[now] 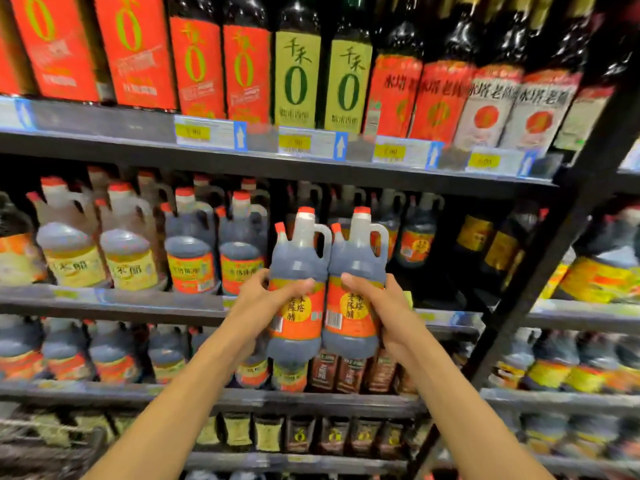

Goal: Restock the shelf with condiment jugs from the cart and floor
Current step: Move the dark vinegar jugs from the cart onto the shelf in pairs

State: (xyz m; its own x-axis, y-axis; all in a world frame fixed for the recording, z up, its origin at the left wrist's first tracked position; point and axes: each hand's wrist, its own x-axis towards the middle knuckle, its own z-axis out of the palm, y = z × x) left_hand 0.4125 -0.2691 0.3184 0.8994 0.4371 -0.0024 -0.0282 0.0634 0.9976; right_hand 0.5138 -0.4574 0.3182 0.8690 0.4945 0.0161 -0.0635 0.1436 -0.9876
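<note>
Two dark vinegar jugs with red caps and orange labels are held upright, side by side and touching, in front of the second shelf. My left hand (266, 299) grips the left jug (298, 271) around its middle. My right hand (377, 306) grips the right jug (356, 268) the same way. Both jugs hang level with a dark gap (440, 271) on the shelf (138, 303), where a few matching jugs (417, 237) stand further back.
Matching dark jugs (190, 258) and pale yellow jugs (72, 251) fill the shelf to the left. Tall bottles (298, 71) line the shelf above, more jugs the shelves below. A black upright post (554, 258) slants down at the right. A cart edge (52, 441) shows bottom left.
</note>
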